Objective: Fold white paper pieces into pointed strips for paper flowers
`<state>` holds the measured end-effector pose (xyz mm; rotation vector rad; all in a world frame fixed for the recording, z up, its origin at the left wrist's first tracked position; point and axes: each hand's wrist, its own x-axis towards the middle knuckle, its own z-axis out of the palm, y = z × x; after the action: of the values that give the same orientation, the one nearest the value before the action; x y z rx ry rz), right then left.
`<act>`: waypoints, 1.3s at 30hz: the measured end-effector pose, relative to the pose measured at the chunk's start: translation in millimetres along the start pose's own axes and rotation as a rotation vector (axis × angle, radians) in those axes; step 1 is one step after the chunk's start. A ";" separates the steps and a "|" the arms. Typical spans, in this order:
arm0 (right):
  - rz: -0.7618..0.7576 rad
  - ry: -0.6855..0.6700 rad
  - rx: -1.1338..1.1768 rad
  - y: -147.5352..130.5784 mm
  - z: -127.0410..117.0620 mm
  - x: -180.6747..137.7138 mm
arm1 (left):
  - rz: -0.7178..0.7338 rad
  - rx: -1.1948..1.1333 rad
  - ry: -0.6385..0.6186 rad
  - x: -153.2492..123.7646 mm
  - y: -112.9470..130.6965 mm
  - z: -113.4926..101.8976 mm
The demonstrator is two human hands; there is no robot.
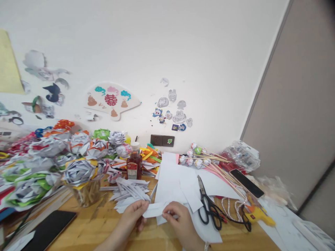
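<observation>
My left hand (134,213) and my right hand (180,219) meet low in the middle of the head view, over a wooden table (104,223). Both pinch a small folded strip of white paper (155,209), the left at its left end, the right at its right end. The strip lies just above loose white sheets (178,181). A heap of folded white paper pieces (129,191) sits just behind my left hand. Black-handled scissors (208,205) lie right of my right hand.
Paper flowers (52,164) crowd the left side. A brown bottle (134,164) stands mid-table. Dark phones lie at lower left (49,228) and at right (246,182). Skewers with paper buds (209,162), a yellow glue gun (258,214) and a plastic bag (242,155) sit at right.
</observation>
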<state>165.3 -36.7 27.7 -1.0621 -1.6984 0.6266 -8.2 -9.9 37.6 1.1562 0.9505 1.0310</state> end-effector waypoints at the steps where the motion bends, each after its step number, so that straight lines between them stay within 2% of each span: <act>1: 0.005 -0.004 0.013 -0.8 0.1 -0.3 | 0.002 -0.015 -0.009 0.7 -1.3 -1.2; 21: -0.029 -0.040 0.017 -9.7 2.0 -2.3 | -0.020 -0.153 -0.045 3.8 -2.2 -3.7; 26: -0.069 -0.027 0.037 -7.6 2.3 -2.7 | -0.034 -0.156 -0.020 2.5 0.6 -2.3; 35: -0.112 -0.018 0.058 -8.4 2.7 -3.1 | -0.006 -0.141 -0.055 1.8 -1.1 -3.2; 39: -0.072 -0.032 0.064 -9.4 2.2 -3.2 | 0.002 -0.119 -0.056 4.0 -4.9 -2.7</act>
<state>160.2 -43.9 32.9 -0.9463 -1.7245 0.6509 -9.1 -5.9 32.1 1.0816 0.8335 1.0377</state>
